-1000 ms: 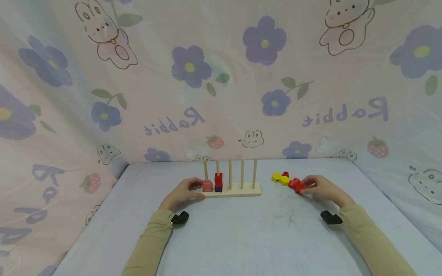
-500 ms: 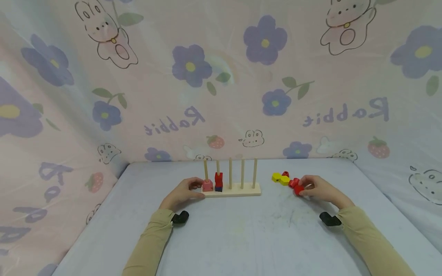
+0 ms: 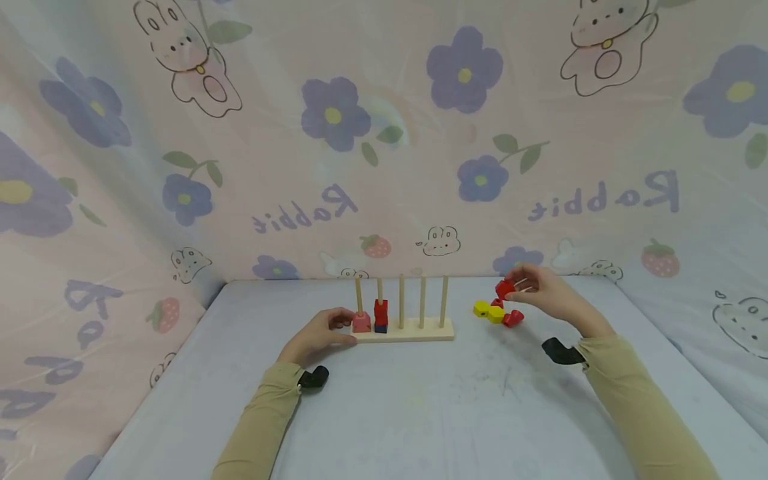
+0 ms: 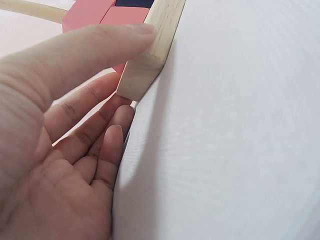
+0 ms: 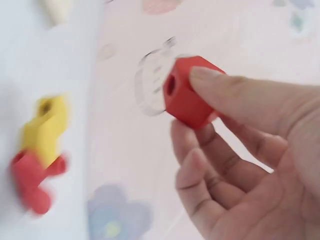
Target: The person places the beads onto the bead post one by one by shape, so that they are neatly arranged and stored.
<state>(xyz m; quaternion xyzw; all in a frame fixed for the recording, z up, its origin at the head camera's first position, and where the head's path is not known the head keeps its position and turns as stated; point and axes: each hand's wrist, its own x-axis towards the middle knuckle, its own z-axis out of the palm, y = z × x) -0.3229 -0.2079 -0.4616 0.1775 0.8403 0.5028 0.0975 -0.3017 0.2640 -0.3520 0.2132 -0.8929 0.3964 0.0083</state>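
Observation:
My left hand [image 3: 318, 335] holds the left end of a wooden peg stand [image 3: 420, 337]. In the left wrist view its thumb [image 4: 100, 42] presses the front side, with fingers at the end and behind. Pink blocks [image 3: 361, 324] sit on the leftmost peg. The peg beside it carries red blocks [image 3: 381, 311] above a dark blue one [image 3: 381, 328]. My right hand [image 3: 546, 295] pinches a red hexagonal bead [image 5: 192, 92] between thumb and fingers, raised above the table. The bead's hole shows in the right wrist view.
Below the right hand lie yellow hexagonal beads [image 3: 495, 315] and a few red beads [image 3: 513, 318] on the white table [image 3: 408, 413]. A patterned cloth [image 3: 396, 167] hangs behind the table. Three bare pegs [image 3: 423, 303] stand on the stand's right part.
My right hand has lifted the red bead off the table, moving up and slightly left. The left hand and the peg stand have stayed in place.

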